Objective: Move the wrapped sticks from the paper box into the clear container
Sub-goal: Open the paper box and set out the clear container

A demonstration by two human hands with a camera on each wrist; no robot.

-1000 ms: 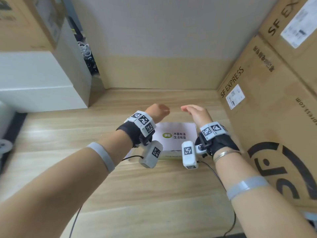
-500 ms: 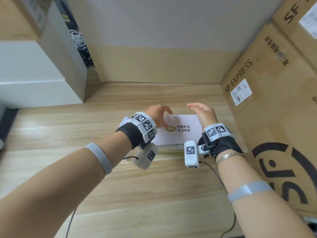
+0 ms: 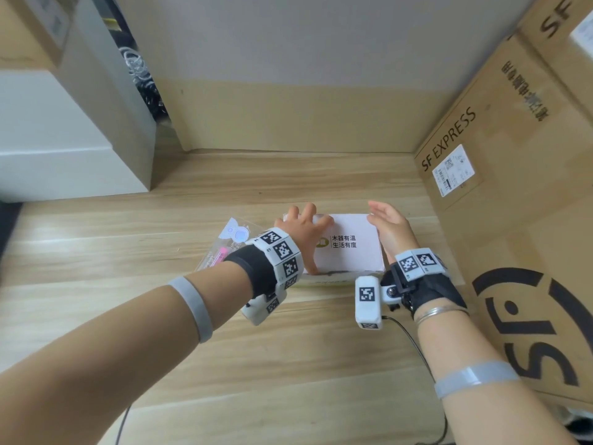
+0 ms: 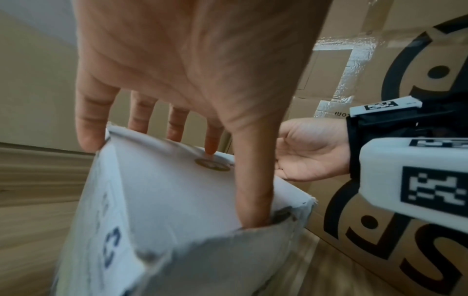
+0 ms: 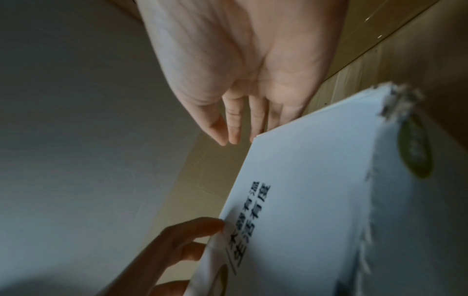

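**Hands close in on lidded paper box beside stacked cartons**

A tall brown shipping carton (image 3: 513,226), printed "SF EXPRESS", walls in the right side of the wooden bench (image 3: 128,245); a white cabinet (image 3: 64,155) stands at the far left. Between them lies the white paper box (image 3: 349,245), flat, rectangular, its lid down and its edges torn and fuzzy. The left hand (image 3: 301,232) spreads over the lid, fingertips on its far edge and thumb tucked at the near edge, gripping it. The right hand (image 3: 390,229) hovers just beside the box's right side, fingers straight, holding nothing. The clear container (image 3: 224,248), glossy plastic with a pink item inside, lies just left of the box, partly hidden behind the left wrist. The wrapped sticks cannot be seen.
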